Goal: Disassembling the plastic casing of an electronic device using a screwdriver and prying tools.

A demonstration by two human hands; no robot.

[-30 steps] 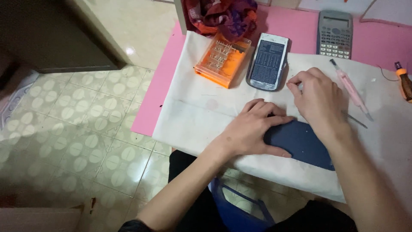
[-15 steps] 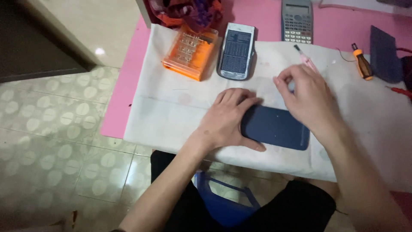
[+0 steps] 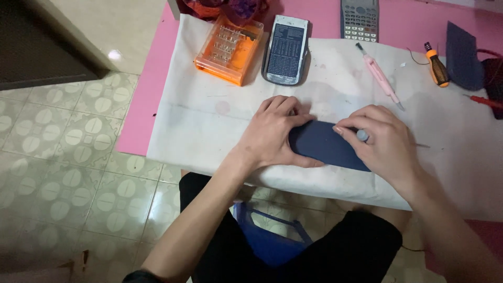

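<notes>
Left hand (image 3: 272,133) pressed flat on the left end of the dark blue phone (image 3: 325,145); right hand (image 3: 385,141) pinches a thin tool (image 3: 362,135) at its right end. Phone lies left-right on the white cloth's (image 3: 209,115) near edge. Farther off: orange bit case (image 3: 229,50), second phone (image 3: 285,50), pink pen tool (image 3: 378,76).

Left hand (image 3: 272,133) pressed down on the dark blue phone (image 3: 327,147), right hand (image 3: 385,144) pinched a slim tool (image 3: 362,135) against it, all on white cloth (image 3: 209,120) over the pink tabletop (image 3: 149,89).
</notes>
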